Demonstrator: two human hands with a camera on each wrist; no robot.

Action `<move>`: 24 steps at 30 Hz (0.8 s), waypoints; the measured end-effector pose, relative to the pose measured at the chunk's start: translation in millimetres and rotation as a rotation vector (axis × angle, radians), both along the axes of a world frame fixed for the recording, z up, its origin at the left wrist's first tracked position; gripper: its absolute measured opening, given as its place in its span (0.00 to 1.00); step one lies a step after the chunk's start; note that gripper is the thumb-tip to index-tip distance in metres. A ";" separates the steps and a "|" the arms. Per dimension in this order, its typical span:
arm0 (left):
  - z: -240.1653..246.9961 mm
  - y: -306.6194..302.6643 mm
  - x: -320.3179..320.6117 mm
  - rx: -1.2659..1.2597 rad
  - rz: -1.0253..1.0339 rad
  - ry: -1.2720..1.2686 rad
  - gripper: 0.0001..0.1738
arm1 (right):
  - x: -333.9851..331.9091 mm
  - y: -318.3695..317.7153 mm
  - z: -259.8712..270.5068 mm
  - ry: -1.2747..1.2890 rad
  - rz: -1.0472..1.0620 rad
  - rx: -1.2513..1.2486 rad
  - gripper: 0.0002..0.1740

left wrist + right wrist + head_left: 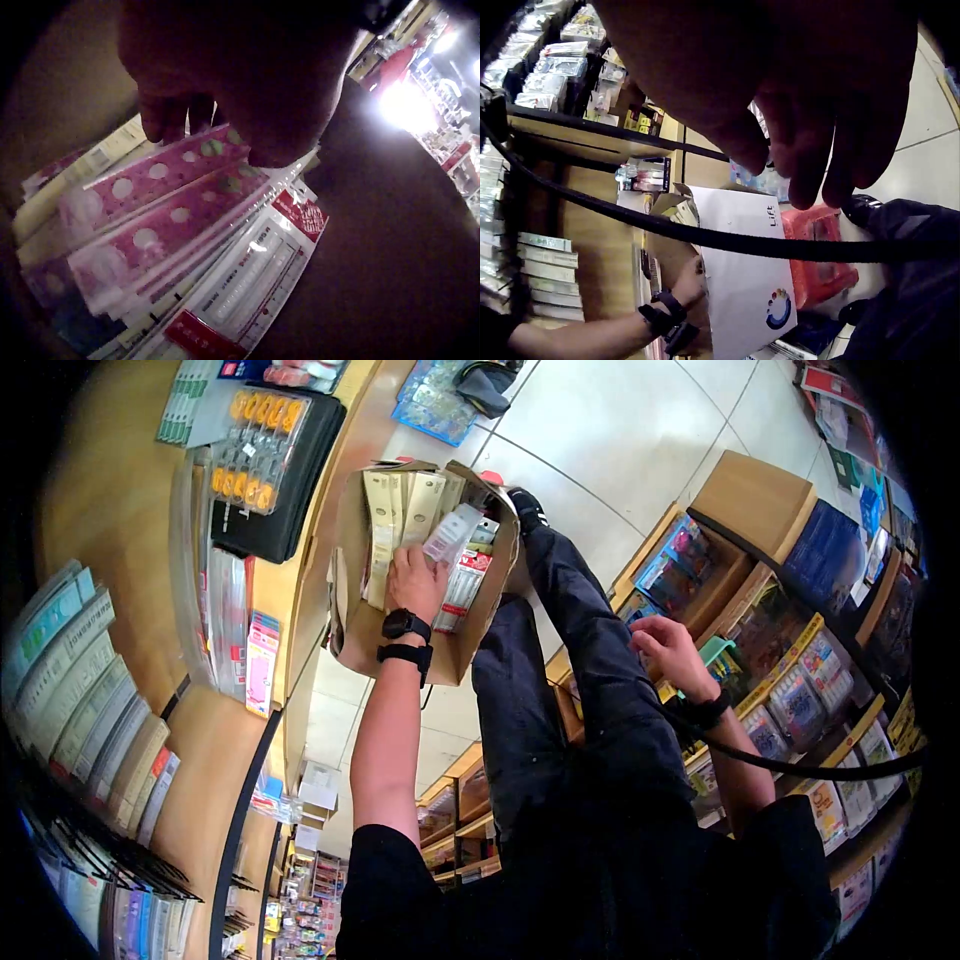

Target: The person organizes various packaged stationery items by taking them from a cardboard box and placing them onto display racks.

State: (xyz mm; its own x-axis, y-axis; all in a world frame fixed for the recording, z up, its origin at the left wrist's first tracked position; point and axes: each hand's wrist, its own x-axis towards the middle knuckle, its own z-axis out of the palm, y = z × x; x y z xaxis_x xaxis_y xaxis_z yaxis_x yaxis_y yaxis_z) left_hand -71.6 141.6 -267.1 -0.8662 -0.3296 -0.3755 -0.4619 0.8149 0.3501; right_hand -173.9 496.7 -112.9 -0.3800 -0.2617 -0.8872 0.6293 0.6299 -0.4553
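Observation:
My left hand [418,582] reaches down into an open cardboard box [345,622]. In the left wrist view, the thumb and fingers of that hand [232,75] pinch the upper ends of pink packets with white dots [169,196]. Beside them stands a clear packet with red ends and a ruler-like scale [251,274]. A translucent packet [453,534] leans by the thumb in the head view, and cream-coloured boxes [422,500] stand along the other side. My right hand [672,652] hangs beside my leg with loosely bent fingers, holding nothing.
The box's white printed side [739,262] adjoins a red plastic stool [821,251]. A wooden shelf [300,575] with packaged goods runs along the left. Display racks [770,660] stand at the right, and a black cable [800,768] crosses near my right wrist.

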 end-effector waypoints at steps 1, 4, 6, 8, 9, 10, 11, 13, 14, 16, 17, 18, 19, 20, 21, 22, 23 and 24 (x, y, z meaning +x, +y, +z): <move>-0.2 5.9 -1.9 0.081 0.075 -0.047 0.26 | -2.0 -0.2 1.8 0.002 -0.007 0.005 0.11; 1.4 18.6 1.3 0.099 0.080 0.009 0.30 | -6.4 1.5 4.7 0.007 0.001 0.013 0.12; 2.8 24.0 5.7 0.105 0.092 -0.037 0.35 | -6.9 5.0 2.8 0.018 0.029 0.042 0.12; -8.2 28.9 15.6 0.060 0.104 -0.008 0.36 | -4.1 10.1 -0.8 0.010 0.011 0.034 0.12; -14.3 30.3 20.1 0.063 0.101 -0.009 0.36 | -3.5 12.4 -2.5 0.006 -0.005 0.027 0.12; -16.7 30.7 22.3 0.034 0.076 -0.002 0.36 | -3.5 13.6 -3.5 0.005 -0.006 0.030 0.12; -18.4 31.5 25.2 0.005 0.053 0.003 0.37 | -2.9 14.1 -4.0 -0.002 -0.008 0.023 0.12; -20.9 32.2 27.2 0.011 0.075 -0.003 0.36 | -2.0 13.3 -4.7 -0.009 -0.010 0.012 0.12; -23.4 32.1 24.7 0.016 0.098 -0.001 0.36 | -3.1 12.9 -5.3 -0.001 -0.002 0.016 0.12; -25.1 34.7 23.1 -0.007 0.128 -0.024 0.37 | -1.6 12.6 -4.8 0.001 0.008 0.023 0.12; -25.5 36.1 20.6 -0.030 0.156 -0.043 0.37 | -1.3 12.6 -5.4 0.001 0.010 0.030 0.12; -25.1 37.5 18.9 -0.030 0.157 -0.041 0.37 | -1.6 12.0 -6.8 0.002 0.010 0.036 0.12; -23.4 38.9 20.5 -0.033 0.171 -0.017 0.37 | -1.8 11.0 -7.3 0.001 0.010 0.037 0.12; -21.6 39.4 22.6 -0.036 0.185 0.005 0.37 | -1.8 9.6 -7.2 -0.015 -0.004 0.034 0.12; -20.7 38.3 23.5 -0.036 0.184 0.005 0.37 | -2.0 8.5 -8.2 -0.030 -0.019 0.030 0.12; -22.1 36.6 24.8 -0.034 0.174 0.043 0.36 | -0.9 8.3 -10.9 -0.029 -0.018 0.030 0.12; -23.4 35.4 26.6 -0.032 0.164 0.079 0.35 | 1.8 8.8 -13.5 -0.024 -0.032 0.012 0.12; -26.0 34.4 27.3 -0.031 0.165 0.076 0.35 | 4.1 8.6 -15.1 -0.020 -0.044 -0.004 0.12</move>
